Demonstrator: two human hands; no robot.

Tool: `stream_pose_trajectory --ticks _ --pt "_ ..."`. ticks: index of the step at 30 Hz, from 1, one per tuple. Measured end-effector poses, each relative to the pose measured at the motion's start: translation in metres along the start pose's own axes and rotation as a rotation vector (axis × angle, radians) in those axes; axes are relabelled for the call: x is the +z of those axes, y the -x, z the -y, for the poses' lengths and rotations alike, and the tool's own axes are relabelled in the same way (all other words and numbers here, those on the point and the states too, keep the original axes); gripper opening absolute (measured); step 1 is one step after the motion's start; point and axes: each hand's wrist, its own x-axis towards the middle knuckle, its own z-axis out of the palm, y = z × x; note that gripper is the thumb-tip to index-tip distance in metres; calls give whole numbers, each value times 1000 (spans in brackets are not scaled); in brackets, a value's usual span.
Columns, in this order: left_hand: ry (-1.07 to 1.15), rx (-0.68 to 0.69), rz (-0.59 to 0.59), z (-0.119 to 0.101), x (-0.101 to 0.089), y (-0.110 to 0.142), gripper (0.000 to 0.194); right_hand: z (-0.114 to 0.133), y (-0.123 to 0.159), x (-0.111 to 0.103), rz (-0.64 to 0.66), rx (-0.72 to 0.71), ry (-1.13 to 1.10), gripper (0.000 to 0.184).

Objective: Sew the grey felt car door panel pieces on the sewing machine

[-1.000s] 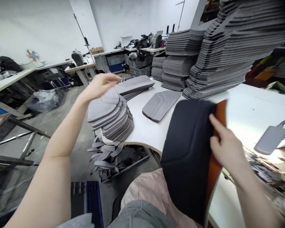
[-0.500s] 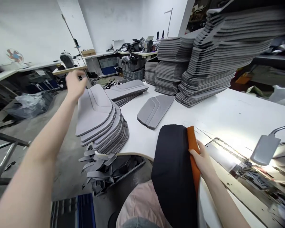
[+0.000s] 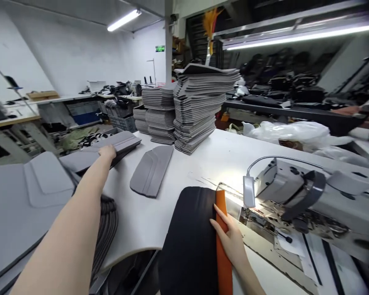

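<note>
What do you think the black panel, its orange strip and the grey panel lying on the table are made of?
The black panel looks like matte fabric, with no shine. The orange strip seems matte foam or felt. The grey panel looks like padded felt or fabric: dull surface, thick soft edges, pressed grooves.

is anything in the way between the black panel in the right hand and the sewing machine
Nothing visible does. The black panel, with its orange strip, is held in the right hand and sits right beside the sewing machine.
</note>
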Motion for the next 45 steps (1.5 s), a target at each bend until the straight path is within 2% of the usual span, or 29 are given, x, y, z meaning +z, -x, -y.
stream_pose_trajectory --ticks 3,5,8,10,12,14,15,16,18,20,21,22,25,26,27,29,31,33,35,37,39,42,45 --pt "-124 -78 -56 -5 -11 -6 33 5 -7 3 22 43 -48 59" --pt "-183 -47 -121 -20 -24 -7 35 8 -11 4 20 75 -75 59" --pt "-222 100 -175 -64 -47 1 36 13 -18 6 -3 137 -143 57" --pt "-226 261 -146 -105 -57 21 26 21 -23 9 -32 209 -262 59" --pt "-220 458 -76 -148 -59 58 18 31 -27 12 -59 293 -389 63" --pt "-219 675 40 -187 -50 111 12 42 -27 16 -26 380 -500 67" --pt "-229 871 142 -202 -44 140 14 47 -25 17 8 401 -546 71" --pt "-236 1055 246 -215 -36 170 15 50 -22 18 36 400 -584 73" --pt "-213 1334 450 -232 -22 220 13 51 -14 17 40 368 -629 68" --pt "-139 1452 633 -246 -10 248 17 46 -3 14 -32 326 -588 53" --pt "-85 1443 658 -254 -4 251 21 42 2 12 -72 321 -552 47" --pt "-26 1395 620 -263 2 249 24 37 7 9 -103 326 -515 42" --pt "152 1155 284 -297 30 218 26 27 18 1 -162 321 -395 33" --pt "198 1103 212 -309 41 205 26 25 21 -3 -169 315 -358 31" --pt "245 1082 197 -319 52 194 27 24 24 -8 -167 304 -324 29" --pt "370 1111 313 -333 73 175 27 25 30 -20 -147 285 -280 26" --pt "557 1154 519 -342 89 164 27 25 37 -36 -122 197 -188 22" --pt "768 1128 705 -348 99 157 24 23 44 -54 -94 -45 57 17" --pt "912 1036 800 -353 107 153 24 18 49 -67 -70 -390 384 16" --pt "953 948 818 -359 113 151 28 11 50 -74 -83 -654 618 20" --pt "925 911 799 -365 118 151 28 6 48 -75 -126 -792 719 25" --pt "858 883 714 -371 118 155 25 1 45 -75 -159 -839 763 30" --pt "779 852 627 -375 114 160 25 0 44 -76 -160 -808 773 33"
